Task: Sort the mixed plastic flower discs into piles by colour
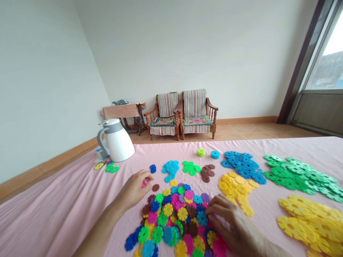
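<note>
A pile of mixed plastic snowflake discs point(168, 210) in many colours lies in front of me on the pink tablecloth point(88, 200). Just beyond the pile's left edge is my left hand point(138, 187), its fingers closed over a pink snowflake disc point(145, 183) that partly shows under them. My right hand point(227, 217) reaches into the right side of the pile with curled fingers; whatever is between them is hidden. A brown disc point(155, 187) rests beside my left fingertips, and a small dark blue stack point(152, 168) stands behind that hand.
Sorted discs lie beyond the pile: light blue point(170, 169), green point(190, 168), brown point(207, 173). To the right are yellow point(235, 187), blue point(242, 164) and larger green heaps point(300, 175). A white jug point(119, 142) stands back left; two chairs point(194, 110) are by the wall.
</note>
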`<state>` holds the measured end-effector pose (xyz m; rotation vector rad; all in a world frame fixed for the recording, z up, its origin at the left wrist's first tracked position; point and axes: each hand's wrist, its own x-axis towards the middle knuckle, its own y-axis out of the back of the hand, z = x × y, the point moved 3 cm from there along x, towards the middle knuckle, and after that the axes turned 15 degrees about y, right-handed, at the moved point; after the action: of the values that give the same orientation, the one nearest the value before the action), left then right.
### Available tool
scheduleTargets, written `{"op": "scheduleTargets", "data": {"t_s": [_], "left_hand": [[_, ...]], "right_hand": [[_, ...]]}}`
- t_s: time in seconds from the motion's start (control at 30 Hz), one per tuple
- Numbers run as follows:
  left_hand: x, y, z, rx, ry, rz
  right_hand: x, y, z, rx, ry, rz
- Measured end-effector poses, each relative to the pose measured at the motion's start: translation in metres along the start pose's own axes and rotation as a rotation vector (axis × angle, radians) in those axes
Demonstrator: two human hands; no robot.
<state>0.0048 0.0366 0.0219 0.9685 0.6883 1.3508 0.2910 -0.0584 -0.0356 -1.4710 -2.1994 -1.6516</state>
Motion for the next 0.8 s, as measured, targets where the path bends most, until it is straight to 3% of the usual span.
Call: {"op": "scheduleTargets", "data": {"t_s": [0.13, 0.37, 0.67, 0.8], "left_hand": [[-0.014, -0.02, 0.031, -0.084, -0.125, -0.166], [-0.038, -0.047, 0.066, -0.09, -0.282, -0.24], [-0.037, -0.061, 0.064, -0.142, -0.306, -0.138], [-0.037, -0.066, 0.063, -0.145, -0.317, -0.097]], "right_hand": [[0.004, 0.002, -0.01, -0.043, 0.064, -0.043], [0.018, -0.01, -0.03, -0.166, 0.262, -0.154], [0.017, -0.018, -0.033, -0.203, 0.303, -0.074], [0.016, -0.017, -0.035, -0.191, 0.254, -0.027]]}}
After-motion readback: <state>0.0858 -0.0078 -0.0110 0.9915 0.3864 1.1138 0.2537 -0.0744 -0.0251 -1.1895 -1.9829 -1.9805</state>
